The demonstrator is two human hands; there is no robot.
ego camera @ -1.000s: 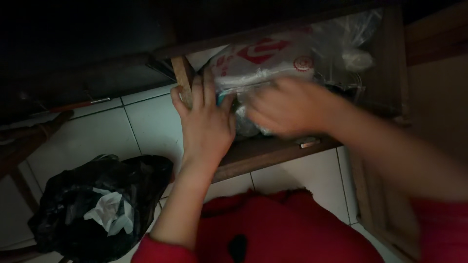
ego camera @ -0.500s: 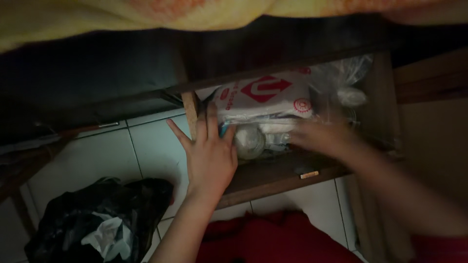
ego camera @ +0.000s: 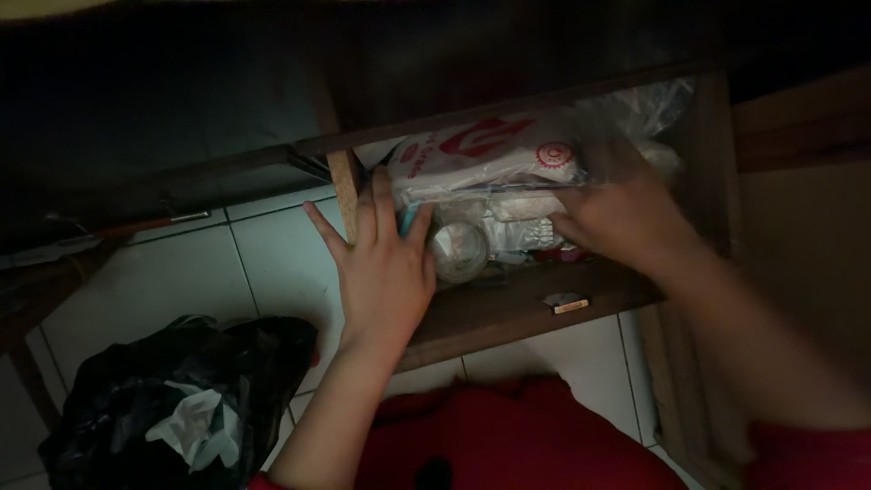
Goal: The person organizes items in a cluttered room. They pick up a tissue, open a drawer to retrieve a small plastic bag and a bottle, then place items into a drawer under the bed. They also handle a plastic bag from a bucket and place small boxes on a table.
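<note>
A white plastic bag [ego camera: 490, 150] with red printed shapes lies in an open wooden drawer [ego camera: 517, 308], its long axis running across the drawer from left to right, tilted slightly up toward the right. It is crinkled and glossy, with clear plastic wrapping [ego camera: 635, 109] bunched at its right end and a small round clear container [ego camera: 458, 249] just below it. The left hand [ego camera: 386, 263] rests flat with fingers spread on the drawer's left front corner, gripping nothing. The right hand [ego camera: 626, 218] is blurred among the plastic; whether it grasps anything cannot be told. Below is a pale tiled floor [ego camera: 181, 272], dimly lit, with a black rubbish bag [ego camera: 163, 390] holding crumpled white paper.
</note>
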